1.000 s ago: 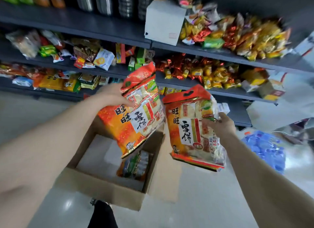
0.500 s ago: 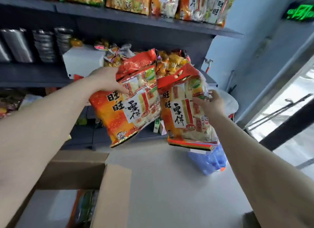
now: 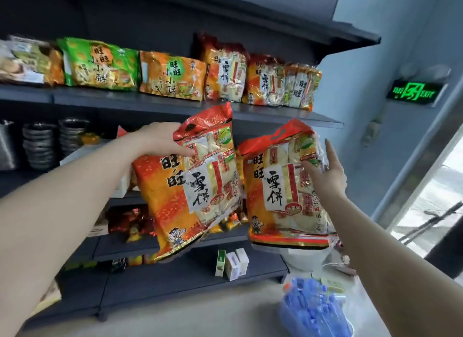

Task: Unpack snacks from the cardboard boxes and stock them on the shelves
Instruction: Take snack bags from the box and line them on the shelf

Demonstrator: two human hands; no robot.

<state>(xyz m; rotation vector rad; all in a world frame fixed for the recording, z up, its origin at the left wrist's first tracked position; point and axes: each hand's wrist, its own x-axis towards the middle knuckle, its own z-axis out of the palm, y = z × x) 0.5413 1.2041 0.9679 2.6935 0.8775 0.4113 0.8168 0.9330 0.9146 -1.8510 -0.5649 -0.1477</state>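
Observation:
I hold two big orange-and-red bags of rice crackers up in front of the dark shelves. My left hand (image 3: 160, 141) grips the left bag (image 3: 175, 198) near its top, thumb across the front; that bag hangs tilted. My right hand (image 3: 325, 176) holds the right bag (image 3: 273, 193) by its right side, thumb on the front and index finger pointing up. Both bags hang just below the upper shelf (image 3: 288, 114), where matching cracker bags (image 3: 273, 82) stand in a row. The cardboard box is out of view.
Green and orange snack bags (image 3: 100, 63) fill the upper shelf's left. Stacked metal bowls (image 3: 40, 146) sit on the middle shelf. Small white boxes (image 3: 233, 262) stand on the bottom shelf. A blue plastic bag (image 3: 310, 311) lies on the floor. A green exit sign (image 3: 413, 93) hangs at the right.
Both hands have lifted the two bags from over the open cardboard box up toward the upper shelf. My view has swung upward and the box has dropped out of sight.

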